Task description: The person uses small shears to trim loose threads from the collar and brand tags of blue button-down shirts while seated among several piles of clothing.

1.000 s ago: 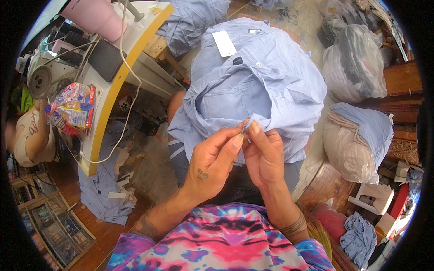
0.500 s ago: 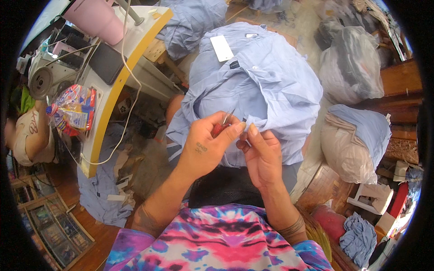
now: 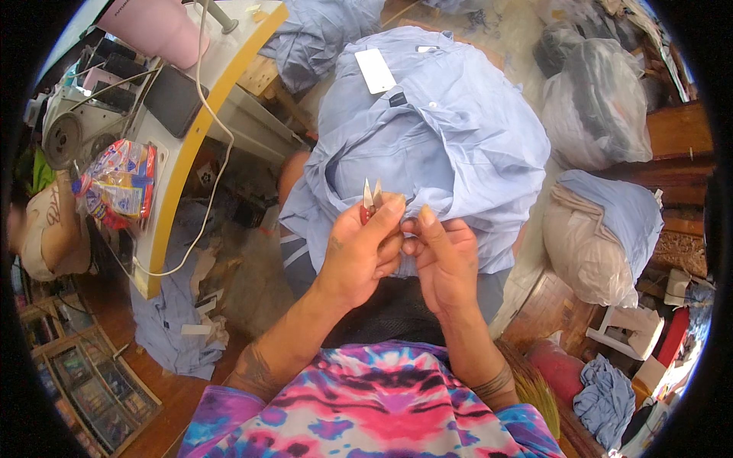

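A light blue shirt (image 3: pixel 489 145) lies bunched across my lap, its neck opening facing me and a white paper tag (image 3: pixel 375 71) at its far side. My left hand (image 3: pixel 351 256) is closed around small red-handled thread snips (image 3: pixel 367 200), whose two pointed blades stick up, spread apart, above the fingers. Beside it, my right hand (image 3: pixel 444 259) pinches the near edge of the shirt between thumb and fingers. Both thumbs almost meet there. The bit of cloth in the pinch is mostly hidden by my fingertips.
At left stands a yellow-edged sewing table (image 3: pixel 174 179) with a pink tumbler (image 3: pixel 156 34), a dark phone (image 3: pixel 175 101), a colourful plastic packet (image 3: pixel 122 183) and a hanging white cable. Another person's arm (image 3: pixel 65 237) shows beyond. Stuffed bags (image 3: pixel 599 107) and folded clothes (image 3: pixel 603 237) sit at right.
The snips have turned more upright in my left hand, and their blades now show clearly spread. My left fingers have shifted slightly; my right hand keeps its pinch at almost the same place.
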`<state>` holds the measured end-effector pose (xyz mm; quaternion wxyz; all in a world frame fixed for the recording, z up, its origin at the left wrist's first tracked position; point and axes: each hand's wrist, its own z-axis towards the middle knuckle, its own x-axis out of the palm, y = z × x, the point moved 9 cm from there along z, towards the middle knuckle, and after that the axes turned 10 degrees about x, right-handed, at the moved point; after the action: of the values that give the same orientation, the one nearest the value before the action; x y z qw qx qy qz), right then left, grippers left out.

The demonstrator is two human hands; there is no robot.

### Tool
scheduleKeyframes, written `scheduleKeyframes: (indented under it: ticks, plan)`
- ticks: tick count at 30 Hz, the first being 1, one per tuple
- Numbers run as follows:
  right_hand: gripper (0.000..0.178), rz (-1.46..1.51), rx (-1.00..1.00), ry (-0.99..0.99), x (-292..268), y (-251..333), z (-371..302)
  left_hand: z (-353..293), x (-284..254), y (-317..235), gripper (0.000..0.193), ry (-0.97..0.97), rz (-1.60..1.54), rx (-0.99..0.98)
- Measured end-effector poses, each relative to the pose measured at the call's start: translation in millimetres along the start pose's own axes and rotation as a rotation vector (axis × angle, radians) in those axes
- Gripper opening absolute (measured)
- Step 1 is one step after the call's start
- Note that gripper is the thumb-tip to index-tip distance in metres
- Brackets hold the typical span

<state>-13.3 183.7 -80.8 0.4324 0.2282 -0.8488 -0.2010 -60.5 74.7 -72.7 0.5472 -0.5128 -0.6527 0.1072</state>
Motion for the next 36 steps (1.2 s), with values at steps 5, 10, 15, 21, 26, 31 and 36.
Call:
scheduleKeyframes:
  ticks: [5,10,15,21,26,31,36]
  plan:
    - [0.022,-0.26,-0.083,-0.068,2,14,-1,-1,-2,-54,0.015,0.06,0.663,0.406]
    - [0.02,-0.309,-0.123,-0.078,4,14,-2,3,12,-74,0.01,0.141,0.977,0.507]
    - [0.02,-0.357,-0.139,-0.085,2,15,-2,8,15,-69,0.009,0.123,1.048,0.523]
    - [0.022,-0.239,-0.098,-0.123,-3,14,0,11,-1,-56,0.014,0.022,0.866,0.332]
    - [0.025,-0.228,-0.111,-0.123,-4,16,3,-12,20,-69,0.023,0.181,1.004,0.471]
    - [0.025,-0.234,-0.127,-0.11,0,17,5,-23,30,-71,0.031,0.216,1.164,0.502]
    - [0.025,-0.29,-0.137,-0.11,-8,13,8,-20,29,-68,0.031,0.21,1.184,0.403]
